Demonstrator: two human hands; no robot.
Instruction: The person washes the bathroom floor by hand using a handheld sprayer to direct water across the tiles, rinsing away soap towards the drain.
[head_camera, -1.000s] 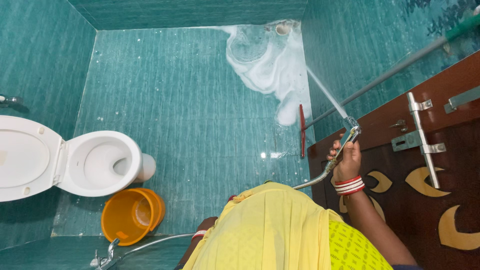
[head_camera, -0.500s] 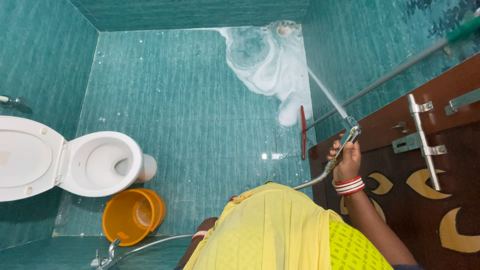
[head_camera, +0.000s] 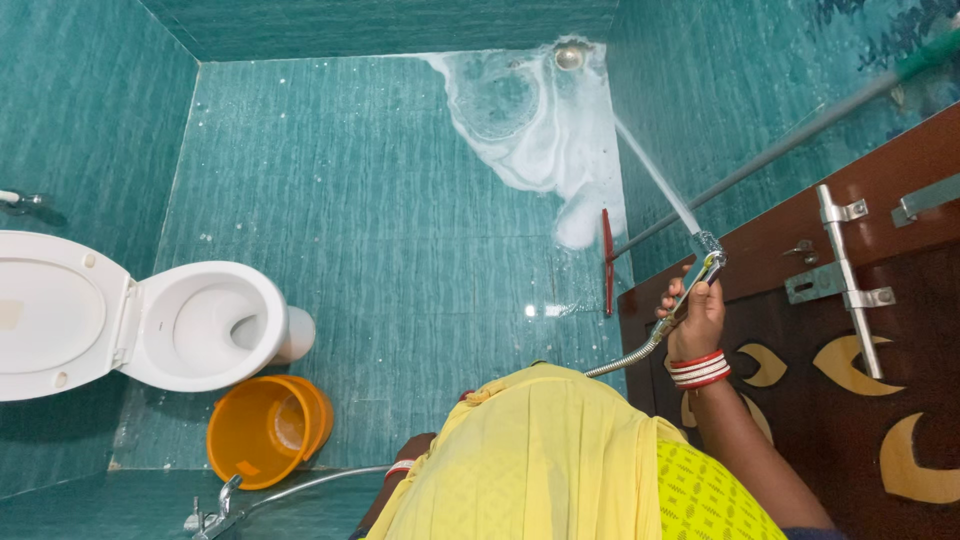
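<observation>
One hand, the right hand (head_camera: 697, 318), grips the spray nozzle (head_camera: 706, 256) beside the door (head_camera: 860, 420), jetting water at floor foam (head_camera: 540, 130) near the drain (head_camera: 569, 57); left hand (head_camera: 405, 462) barely visible, state indeterminable.

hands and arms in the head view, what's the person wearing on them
The right hand has a stack of red and white bangles at the wrist, and the forearm is bare. The left hand is mostly hidden under yellow cloth; a red and white bangle shows there too.
</observation>
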